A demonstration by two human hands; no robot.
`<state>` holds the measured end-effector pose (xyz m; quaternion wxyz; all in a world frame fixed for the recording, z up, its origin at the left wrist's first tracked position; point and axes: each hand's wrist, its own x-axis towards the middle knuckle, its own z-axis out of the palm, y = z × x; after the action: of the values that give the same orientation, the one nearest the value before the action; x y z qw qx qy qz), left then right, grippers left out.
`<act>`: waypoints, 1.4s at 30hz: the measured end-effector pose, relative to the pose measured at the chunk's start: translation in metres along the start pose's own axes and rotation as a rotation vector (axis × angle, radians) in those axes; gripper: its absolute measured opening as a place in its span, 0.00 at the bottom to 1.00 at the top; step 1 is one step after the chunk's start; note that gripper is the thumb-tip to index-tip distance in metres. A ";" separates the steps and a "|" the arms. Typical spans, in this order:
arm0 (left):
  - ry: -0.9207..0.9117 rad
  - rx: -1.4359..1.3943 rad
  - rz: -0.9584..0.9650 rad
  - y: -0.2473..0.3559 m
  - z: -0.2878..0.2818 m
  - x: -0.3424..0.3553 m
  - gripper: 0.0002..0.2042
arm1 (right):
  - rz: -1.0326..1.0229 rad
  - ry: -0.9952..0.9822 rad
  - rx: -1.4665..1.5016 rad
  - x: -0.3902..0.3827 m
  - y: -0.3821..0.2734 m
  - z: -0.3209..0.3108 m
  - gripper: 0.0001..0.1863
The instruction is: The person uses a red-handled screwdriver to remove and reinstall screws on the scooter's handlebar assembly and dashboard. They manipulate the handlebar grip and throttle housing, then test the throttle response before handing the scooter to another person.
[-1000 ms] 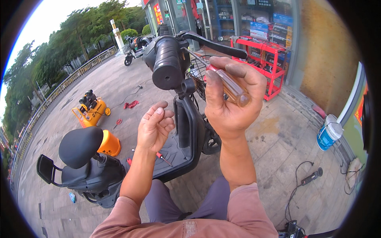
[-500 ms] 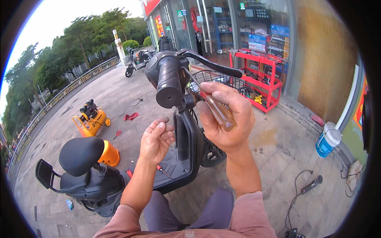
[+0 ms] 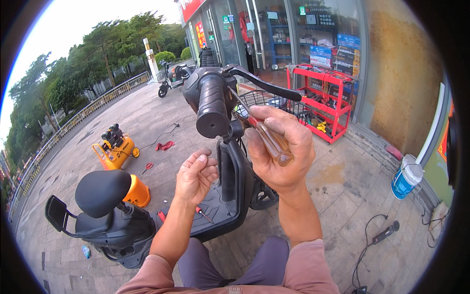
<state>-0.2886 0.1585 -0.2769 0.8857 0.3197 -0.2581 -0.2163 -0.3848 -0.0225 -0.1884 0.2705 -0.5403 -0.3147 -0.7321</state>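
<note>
My right hand (image 3: 279, 147) is closed on a screwdriver with a translucent amber, red-collared handle (image 3: 271, 142), held at a slant. Its metal shaft reaches up to the underside of the black scooter's handlebar housing (image 3: 200, 81), beside the ribbed grip (image 3: 213, 105) and below the brake lever (image 3: 267, 85). My left hand (image 3: 196, 179) has its fingers curled in, thumb near the index finger; what they hold, if anything, is hidden. It is below the grip, by the front panel (image 3: 227, 176). A thin red-handled screwdriver (image 3: 202, 212) lies on the footboard (image 3: 223, 213).
A black seat (image 3: 100, 188) is at left, near an orange bucket (image 3: 140, 193) and yellow compressor (image 3: 117, 152). A wire basket (image 3: 267, 98) and red tool cart (image 3: 340, 127) stand beyond. A white-and-blue bucket (image 3: 406, 179) and corded tool (image 3: 384, 232) are at right.
The view has tilted, so the scene sits lower in the frame. My right hand has moved slightly down and left relative to the grip, with the screwdriver at a steeper slant.
</note>
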 end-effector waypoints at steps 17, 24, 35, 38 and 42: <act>-0.004 -0.020 0.002 -0.001 -0.007 -0.001 0.08 | 0.025 -0.093 -0.057 0.006 -0.002 -0.001 0.21; 0.021 0.010 -0.004 -0.003 -0.010 -0.002 0.08 | -0.021 -0.065 -0.080 0.007 0.000 -0.002 0.25; 0.177 0.115 -0.041 -0.027 -0.017 -0.013 0.07 | -0.079 -0.102 -0.281 0.004 -0.004 -0.012 0.26; 0.222 0.117 -0.186 -0.055 -0.036 -0.019 0.06 | -0.049 -0.164 -0.300 0.003 -0.012 -0.018 0.24; 0.285 0.180 -0.396 -0.120 -0.074 -0.047 0.05 | 0.003 -0.149 -0.365 0.004 -0.018 -0.017 0.22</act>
<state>-0.3076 0.1334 -0.4222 0.8217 0.4686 -0.0812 -0.3142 -0.4094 -0.0235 -0.1911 0.1449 -0.6336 -0.1952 -0.7344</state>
